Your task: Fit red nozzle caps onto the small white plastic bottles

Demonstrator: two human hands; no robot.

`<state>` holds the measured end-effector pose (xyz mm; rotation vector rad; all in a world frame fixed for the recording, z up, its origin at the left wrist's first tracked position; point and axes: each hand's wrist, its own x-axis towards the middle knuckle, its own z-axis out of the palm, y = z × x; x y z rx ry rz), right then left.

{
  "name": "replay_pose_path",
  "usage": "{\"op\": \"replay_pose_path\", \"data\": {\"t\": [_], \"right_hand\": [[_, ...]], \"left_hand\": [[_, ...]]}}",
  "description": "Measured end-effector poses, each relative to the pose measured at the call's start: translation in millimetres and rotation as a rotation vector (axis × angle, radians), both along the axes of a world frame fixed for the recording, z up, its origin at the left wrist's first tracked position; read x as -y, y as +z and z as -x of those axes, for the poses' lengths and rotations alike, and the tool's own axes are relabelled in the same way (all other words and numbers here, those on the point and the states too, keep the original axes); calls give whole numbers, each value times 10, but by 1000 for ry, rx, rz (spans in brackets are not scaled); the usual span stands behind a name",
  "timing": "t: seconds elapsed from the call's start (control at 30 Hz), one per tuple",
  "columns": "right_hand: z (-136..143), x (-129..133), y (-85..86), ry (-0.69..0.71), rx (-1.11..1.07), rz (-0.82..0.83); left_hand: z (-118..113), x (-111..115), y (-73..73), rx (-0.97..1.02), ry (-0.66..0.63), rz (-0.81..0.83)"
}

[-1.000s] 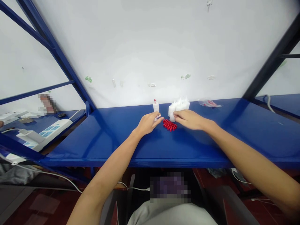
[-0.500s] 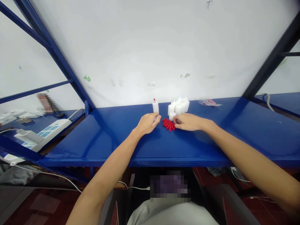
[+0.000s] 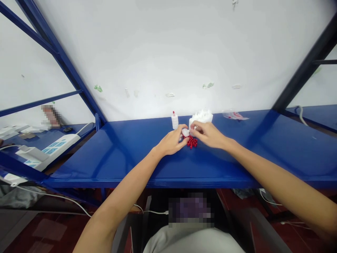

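Note:
My left hand (image 3: 174, 141) is closed around a small white squeeze bottle (image 3: 185, 132), which lies tilted with its nozzle end to the right. Close by, my right hand (image 3: 207, 134) pinches at that nozzle end; whatever is between its fingertips is too small to make out. Just below both hands is a pile of small red caps (image 3: 192, 142), partly covered by the left thumb. Behind the left hand, a white bottle with a red tip (image 3: 174, 120) stands upright. Several white bottles without red tips (image 3: 202, 116) stand together behind the right hand, which partly hides them.
The blue table (image 3: 126, 151) runs along a white wall. A clear plastic bag with red pieces (image 3: 235, 115) lies at the back right. Off to the left, a white power strip (image 3: 56, 147) with cables rests beside the blue metal frame (image 3: 60, 63).
My left hand has moved right, bringing its bottle over the red caps. My right hand has left the edge of the pile and risen to meet the bottle's nozzle end.

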<state>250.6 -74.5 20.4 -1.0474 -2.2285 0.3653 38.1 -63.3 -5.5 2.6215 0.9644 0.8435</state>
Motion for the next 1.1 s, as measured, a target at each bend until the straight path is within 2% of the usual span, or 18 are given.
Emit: {"op": "replay_pose_path", "data": {"t": [0.13,0.23,0.43,0.6,0.7,0.8,0.87,1.1], "right_hand": [[-110,-89,18,-272,-137,-202],[-149,-156,8,-386,-75,-221],[-116,-240,-66,-483,197,-114],[-122,-261,-102,-476,255,-96],[-98,-197,-81,-382,180,-129],[-22,-91,-49,-115,175,-130],[34,-34,-38,16,204,-112],[99,-41,-97,119,227,-138]], "left_hand": [[68,-133,-54,77,124,-65],[102,-214,-86,110,161,-104],[87,-259,-102,100,136,-126],[67,-211,-96,16,76,-41],[43,-160,-85,13,78,-54],[18,-106,-63,-10,20,-72],[10,-76,-41,-32,-20,-79],[12,-45,-6,-62,-66,-89]]}}
